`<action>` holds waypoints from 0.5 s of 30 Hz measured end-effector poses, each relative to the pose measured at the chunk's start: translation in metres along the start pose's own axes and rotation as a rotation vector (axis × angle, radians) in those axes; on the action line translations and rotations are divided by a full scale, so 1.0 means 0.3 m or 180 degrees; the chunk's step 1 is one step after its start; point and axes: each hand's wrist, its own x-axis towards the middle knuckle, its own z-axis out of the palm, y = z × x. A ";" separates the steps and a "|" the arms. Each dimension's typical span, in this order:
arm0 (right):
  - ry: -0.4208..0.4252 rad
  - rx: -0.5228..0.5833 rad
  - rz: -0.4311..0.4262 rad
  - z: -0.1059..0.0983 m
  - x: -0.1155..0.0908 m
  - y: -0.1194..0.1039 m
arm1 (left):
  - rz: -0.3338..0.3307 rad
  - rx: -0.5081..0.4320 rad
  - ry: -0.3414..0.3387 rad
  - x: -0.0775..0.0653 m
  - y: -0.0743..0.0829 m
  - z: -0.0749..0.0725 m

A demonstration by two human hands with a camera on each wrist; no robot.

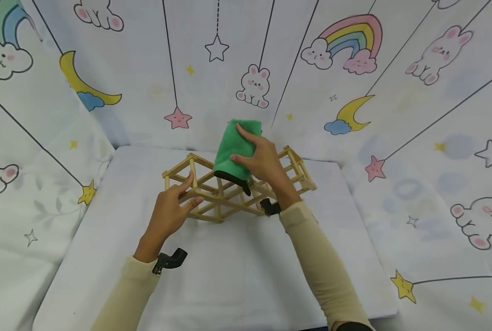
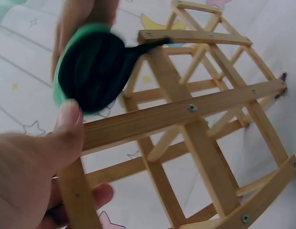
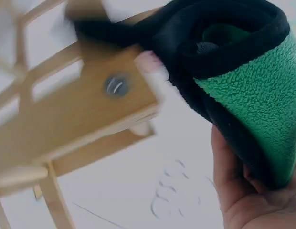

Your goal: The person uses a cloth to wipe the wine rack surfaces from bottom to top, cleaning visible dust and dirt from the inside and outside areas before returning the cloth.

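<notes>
A wooden lattice rack (image 1: pixel 229 202) of slats and rods, joined by screws, stands on the white surface. My left hand (image 1: pixel 170 212) grips its left end; the left wrist view shows the thumb on the upper slat (image 2: pixel 138 125) and fingertips behind the frame. Above the middle of the rack, my right hand (image 1: pixel 264 158) holds a rolled green cloth (image 1: pixel 234 149), tilted, with a dark band along its lower edge. In the right wrist view, the fluffy green cloth (image 3: pixel 260 95) shows a black-trimmed, hollow end, and a dark strap hangs from it beside a screwed slat (image 3: pixel 81 112).
The white padded surface (image 1: pixel 212 285) extends under the rack and toward me. Behind and at both sides hangs a fabric backdrop (image 1: pixel 142 78) printed with stars, moons, rabbits and rainbows. Both wrists carry small black camera mounts (image 1: pixel 171 259).
</notes>
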 end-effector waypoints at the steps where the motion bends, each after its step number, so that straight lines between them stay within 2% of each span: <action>1: -0.0149 -0.0218 -0.0001 0.012 0.042 0.005 | -0.0004 0.0031 0.0104 -0.003 0.000 0.008; 4: -0.0652 -0.0892 -0.0132 0.061 0.141 0.029 | -0.0007 0.0051 0.0356 -0.009 -0.002 0.031; 6: -0.0834 -0.1324 -0.0285 0.084 0.184 0.052 | 0.0004 0.0029 0.0428 -0.011 -0.004 0.042; 7: -0.0824 -0.1544 -0.0380 0.090 0.199 0.062 | 0.0012 0.0017 0.0438 -0.013 -0.003 0.046; 9: -0.0586 -0.1815 -0.0528 0.087 0.220 0.073 | 0.0027 -0.0028 0.0423 -0.015 -0.001 0.051; 12: -0.0096 -0.1800 -0.0575 0.064 0.240 0.073 | 0.0045 -0.0073 0.0395 -0.016 0.004 0.055; 13: -0.0055 -0.1672 -0.0523 0.055 0.243 0.069 | 0.0053 -0.0083 0.0399 -0.016 0.006 0.055; 15: -0.0268 -0.1333 -0.0364 0.045 0.248 0.060 | 0.0053 -0.0080 0.0429 -0.015 0.008 0.054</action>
